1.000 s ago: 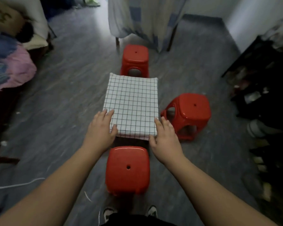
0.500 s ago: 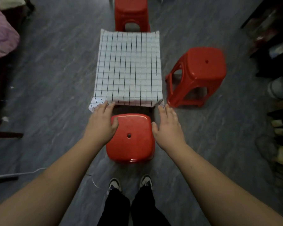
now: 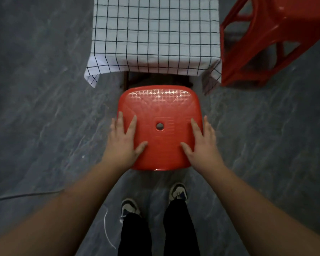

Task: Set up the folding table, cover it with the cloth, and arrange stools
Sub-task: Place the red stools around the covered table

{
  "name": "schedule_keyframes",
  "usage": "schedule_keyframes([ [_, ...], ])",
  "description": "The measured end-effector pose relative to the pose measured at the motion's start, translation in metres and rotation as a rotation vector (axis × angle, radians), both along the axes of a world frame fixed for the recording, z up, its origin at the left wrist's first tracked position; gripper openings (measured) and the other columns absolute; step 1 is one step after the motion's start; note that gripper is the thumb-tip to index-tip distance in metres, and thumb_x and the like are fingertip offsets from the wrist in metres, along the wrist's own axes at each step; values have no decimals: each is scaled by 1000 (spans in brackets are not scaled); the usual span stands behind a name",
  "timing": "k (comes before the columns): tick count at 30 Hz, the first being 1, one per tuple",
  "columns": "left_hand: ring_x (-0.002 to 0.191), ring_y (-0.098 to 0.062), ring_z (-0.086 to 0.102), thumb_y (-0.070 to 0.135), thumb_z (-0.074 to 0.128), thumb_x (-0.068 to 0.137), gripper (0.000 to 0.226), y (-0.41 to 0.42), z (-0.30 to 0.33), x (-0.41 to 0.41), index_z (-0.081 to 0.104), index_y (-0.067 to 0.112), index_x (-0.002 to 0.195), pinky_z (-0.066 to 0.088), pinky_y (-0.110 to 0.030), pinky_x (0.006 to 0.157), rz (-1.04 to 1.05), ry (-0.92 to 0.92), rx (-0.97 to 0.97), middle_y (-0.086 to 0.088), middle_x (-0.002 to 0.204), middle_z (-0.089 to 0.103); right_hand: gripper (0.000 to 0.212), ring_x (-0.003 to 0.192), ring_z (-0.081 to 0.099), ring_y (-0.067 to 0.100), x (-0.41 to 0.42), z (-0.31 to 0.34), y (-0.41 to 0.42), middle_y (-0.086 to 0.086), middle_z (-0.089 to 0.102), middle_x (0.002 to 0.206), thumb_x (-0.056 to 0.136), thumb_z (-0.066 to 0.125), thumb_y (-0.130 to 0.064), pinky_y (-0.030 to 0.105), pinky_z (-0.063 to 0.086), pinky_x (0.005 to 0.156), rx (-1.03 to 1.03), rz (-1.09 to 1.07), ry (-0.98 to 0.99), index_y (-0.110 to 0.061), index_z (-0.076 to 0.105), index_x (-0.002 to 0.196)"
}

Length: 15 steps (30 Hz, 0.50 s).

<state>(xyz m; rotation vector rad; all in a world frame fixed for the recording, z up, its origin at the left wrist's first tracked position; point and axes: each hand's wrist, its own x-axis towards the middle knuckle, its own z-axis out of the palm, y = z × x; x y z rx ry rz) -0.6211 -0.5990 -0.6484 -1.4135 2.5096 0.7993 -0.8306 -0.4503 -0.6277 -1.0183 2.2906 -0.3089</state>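
Bare floor (image 3: 41,93) lies open across the left of the frame. At centre, a red stool (image 3: 160,130) stands just beside the cloth-covered desk (image 3: 155,34). Upper right, a second stool (image 3: 266,39) crowds the desk's edge.

Your left hand (image 3: 123,143) and right hand (image 3: 201,145) lie flat on opposite sides of the near stool (image 3: 160,126), its seat hole between them. Just beyond your fingertips stands the table, the cloth (image 3: 155,34) draped over it, the hem hanging down on the side facing you, close to the stool's far edge. Beyond and to the right of your right hand a second stool (image 3: 266,39) stands just beside the table's right side. Behind your hands, your shoes (image 3: 178,191) rest on the floor (image 3: 35,89). A cord (image 3: 26,194) lies under your left forearm.
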Motion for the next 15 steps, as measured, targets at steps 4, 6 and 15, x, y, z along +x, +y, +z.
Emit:
schedule_keyframes([
  [4,147,-40,-19,67,60,78,98,5,-21,-2,4,42,154,15,-64,115,-26,-31,40,2,163,-20,96,152,-1,33,9,-21,-4,2,-19,165,87,70,-49,49,13,122,16,-30,-48,-40,5,158],
  [6,147,-40,-17,64,70,74,103,6,-20,-3,8,42,154,15,-63,116,32,-9,45,6,161,-24,99,152,-2,33,12,-24,-5,2,-22,165,85,73,-47,50,15,122,19,-59,-62,-42,5,157],
  [15,148,-40,-7,58,79,70,108,15,-15,1,13,45,154,19,-59,118,81,-6,102,12,160,-22,99,151,3,36,24,-25,9,6,-18,165,82,77,-45,49,19,120,11,-90,-58,-47,10,155],
])
